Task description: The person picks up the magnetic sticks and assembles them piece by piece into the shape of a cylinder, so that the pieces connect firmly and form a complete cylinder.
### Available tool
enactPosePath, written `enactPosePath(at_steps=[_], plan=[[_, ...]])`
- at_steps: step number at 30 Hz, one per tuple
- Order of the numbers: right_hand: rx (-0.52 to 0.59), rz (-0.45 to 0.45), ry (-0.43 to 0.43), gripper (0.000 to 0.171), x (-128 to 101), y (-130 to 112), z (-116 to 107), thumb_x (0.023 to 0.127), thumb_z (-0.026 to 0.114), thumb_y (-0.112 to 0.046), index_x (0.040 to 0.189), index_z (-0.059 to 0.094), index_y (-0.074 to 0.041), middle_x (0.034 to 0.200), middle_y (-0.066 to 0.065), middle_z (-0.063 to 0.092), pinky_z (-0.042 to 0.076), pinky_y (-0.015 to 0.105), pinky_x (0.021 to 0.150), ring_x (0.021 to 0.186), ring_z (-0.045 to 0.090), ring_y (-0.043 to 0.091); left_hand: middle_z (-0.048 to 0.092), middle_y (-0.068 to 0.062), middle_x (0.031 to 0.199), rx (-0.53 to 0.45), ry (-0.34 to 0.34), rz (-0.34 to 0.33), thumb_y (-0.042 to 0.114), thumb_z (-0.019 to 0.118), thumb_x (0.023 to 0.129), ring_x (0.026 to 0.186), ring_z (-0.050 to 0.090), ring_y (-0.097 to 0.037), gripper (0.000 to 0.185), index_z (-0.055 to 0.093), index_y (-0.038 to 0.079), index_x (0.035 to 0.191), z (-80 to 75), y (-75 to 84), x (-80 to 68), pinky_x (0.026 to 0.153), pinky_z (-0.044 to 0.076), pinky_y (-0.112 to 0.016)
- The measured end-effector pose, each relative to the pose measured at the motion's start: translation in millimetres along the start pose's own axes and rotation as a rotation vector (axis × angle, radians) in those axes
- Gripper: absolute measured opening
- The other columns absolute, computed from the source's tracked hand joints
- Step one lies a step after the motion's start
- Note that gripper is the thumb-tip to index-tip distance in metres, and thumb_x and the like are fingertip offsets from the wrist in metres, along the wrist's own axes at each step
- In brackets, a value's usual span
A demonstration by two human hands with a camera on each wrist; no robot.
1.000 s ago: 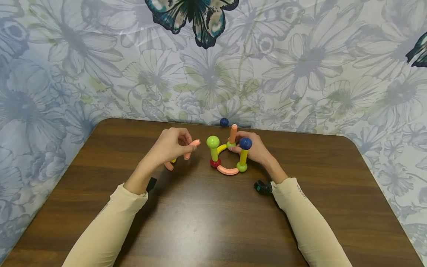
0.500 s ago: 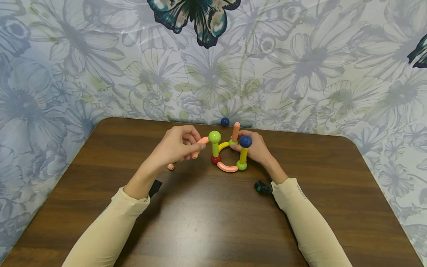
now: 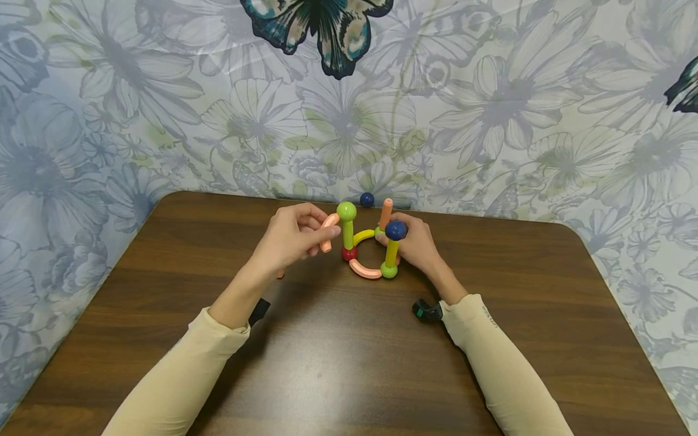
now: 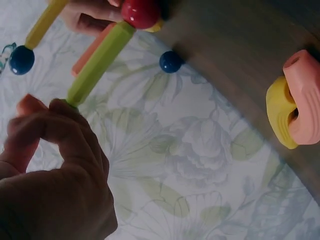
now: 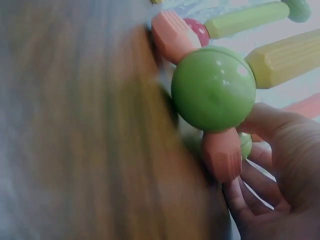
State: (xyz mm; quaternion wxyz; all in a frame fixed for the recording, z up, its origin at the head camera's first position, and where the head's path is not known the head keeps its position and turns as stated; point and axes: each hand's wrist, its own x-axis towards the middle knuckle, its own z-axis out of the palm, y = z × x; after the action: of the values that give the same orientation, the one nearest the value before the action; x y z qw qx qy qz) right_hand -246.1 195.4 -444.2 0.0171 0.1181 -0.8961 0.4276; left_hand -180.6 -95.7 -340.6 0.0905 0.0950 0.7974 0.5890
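Note:
My left hand (image 3: 289,239) pinches a curved salmon stick (image 3: 327,233) between thumb and fingers. The stick's upper end is right at the light green ball (image 3: 346,211) that tops a green rod (image 3: 348,235). This rod rises from a red ball (image 3: 349,254) in a ring of curved sticks and balls. A yellow rod (image 3: 391,254) with a blue ball (image 3: 395,229) on top stands on the near green ball (image 5: 214,89). At the ring's far side, my right hand (image 3: 417,245) grips the far green ball (image 3: 378,231), below an upright salmon rod (image 3: 386,211).
A loose blue ball (image 3: 367,199) lies by the table's back edge, close to the flowered wall covering. Left of the ring are a curved yellow piece (image 4: 280,112) and a curved salmon piece (image 4: 305,97), mostly hidden by the left hand in the head view.
My left hand has moved right and brought the curved salmon stick up to the light green ball. The ring has shifted slightly, its near side swinging left, with the right hand still gripping it.

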Motion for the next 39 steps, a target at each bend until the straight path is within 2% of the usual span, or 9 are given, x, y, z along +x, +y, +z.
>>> enactPosePath(at_steps=[8, 12, 15, 22, 27, 30, 35, 37, 39], plan=[[0.001, -0.003, 0.082, 0.03, -6.9, -8.8, 7.9, 0.089, 0.087, -0.026, 0.114, 0.075, -0.013, 0.096, 0.008, 0.077, 0.051, 0.034, 0.072, 0.079, 0.066, 0.022, 0.074, -0.011, 0.08, -0.328, -0.105, -0.075, 0.01, 0.074, 0.099, 0.063, 0.067, -0.019, 0.026, 0.063, -0.008, 0.114, 6.7, -2.8, 2.0, 0.061, 0.06, -0.029], [0.008, -0.013, 0.123, 0.032, -11.6, -13.3, 12.2, 0.089, 0.085, -0.021, 0.116, 0.073, -0.008, 0.096, 0.012, 0.076, 0.056, 0.033, 0.075, 0.082, 0.071, 0.022, 0.077, -0.01, 0.083, -0.415, -0.131, -0.112, 0.007, 0.072, 0.1, 0.067, 0.071, -0.02, 0.024, 0.062, -0.009, 0.113, 14.3, -3.2, 2.2, 0.068, 0.063, -0.03], [0.035, -0.02, 0.127, 0.034, -15.6, -15.7, 13.8, 0.09, 0.081, -0.017, 0.122, 0.071, -0.007, 0.105, 0.012, 0.076, 0.059, 0.037, 0.084, 0.092, 0.072, 0.025, 0.079, -0.01, 0.085, -0.432, -0.147, -0.121, 0.007, 0.071, 0.101, 0.069, 0.073, -0.02, 0.023, 0.061, -0.009, 0.114, 18.3, -3.2, 1.6, 0.07, 0.063, -0.031], [0.022, -0.007, 0.079, 0.048, -24.4, -17.8, 15.8, 0.092, 0.083, -0.036, 0.13, 0.068, -0.012, 0.123, 0.005, 0.073, 0.058, 0.045, 0.094, 0.107, 0.071, 0.026, 0.078, -0.009, 0.085, -0.421, -0.128, -0.134, 0.009, 0.072, 0.1, 0.068, 0.072, -0.02, 0.023, 0.062, -0.008, 0.113, 18.7, -4.4, 1.6, 0.072, 0.063, -0.032], [0.025, -0.004, 0.074, 0.045, -25.9, -18.9, 16.7, 0.094, 0.08, -0.028, 0.131, 0.066, -0.008, 0.124, 0.009, 0.074, 0.057, 0.045, 0.098, 0.111, 0.071, 0.028, 0.077, -0.009, 0.083, -0.428, -0.138, -0.147, 0.008, 0.072, 0.1, 0.067, 0.072, -0.019, 0.023, 0.062, -0.008, 0.112, 16.4, -7.6, 2.4, 0.072, 0.064, -0.032], [0.018, -0.002, 0.17, 0.05, -28.8, -26.0, 14.9, 0.093, 0.08, -0.025, 0.135, 0.06, -0.005, 0.123, 0.012, 0.07, 0.056, 0.043, 0.099, 0.113, 0.067, 0.029, 0.078, -0.009, 0.084, -0.424, -0.149, -0.157, 0.01, 0.072, 0.101, 0.069, 0.073, -0.02, 0.023, 0.061, -0.007, 0.113, 14.9, -9.7, 3.0, 0.073, 0.064, -0.033], [-0.09, -0.241, 0.521, 0.047, -39.5, -50.8, 13.7, 0.089, 0.081, -0.021, 0.123, 0.058, 0.0, 0.109, 0.017, 0.059, 0.048, 0.04, 0.087, 0.098, 0.056, 0.031, 0.078, -0.012, 0.089, -0.418, -0.172, -0.155, 0.012, 0.071, 0.102, 0.074, 0.074, -0.022, 0.026, 0.062, -0.008, 0.115, 15.5, -9.6, 3.9, 0.075, 0.064, -0.034], [-0.169, -0.336, 0.536, 0.038, -45.2, -60.3, 17.5, 0.089, 0.081, -0.02, 0.113, 0.061, 0.0, 0.1, 0.016, 0.058, 0.047, 0.039, 0.08, 0.09, 0.054, 0.029, 0.078, -0.012, 0.089, -0.424, -0.168, -0.152, 0.012, 0.071, 0.102, 0.074, 0.074, -0.022, 0.026, 0.062, -0.008, 0.115, 15.6, -9.0, 3.9, 0.074, 0.064, -0.034], [-0.26, -0.354, 0.456, 0.033, -51.5, -67.1, 23.7, 0.089, 0.082, -0.022, 0.108, 0.063, -0.002, 0.094, 0.013, 0.06, 0.047, 0.038, 0.074, 0.086, 0.054, 0.026, 0.078, -0.012, 0.088, -0.43, -0.165, -0.15, 0.012, 0.07, 0.102, 0.073, 0.073, -0.022, 0.025, 0.062, -0.008, 0.115, 15.1, -9.3, 3.8, 0.073, 0.064, -0.034]])
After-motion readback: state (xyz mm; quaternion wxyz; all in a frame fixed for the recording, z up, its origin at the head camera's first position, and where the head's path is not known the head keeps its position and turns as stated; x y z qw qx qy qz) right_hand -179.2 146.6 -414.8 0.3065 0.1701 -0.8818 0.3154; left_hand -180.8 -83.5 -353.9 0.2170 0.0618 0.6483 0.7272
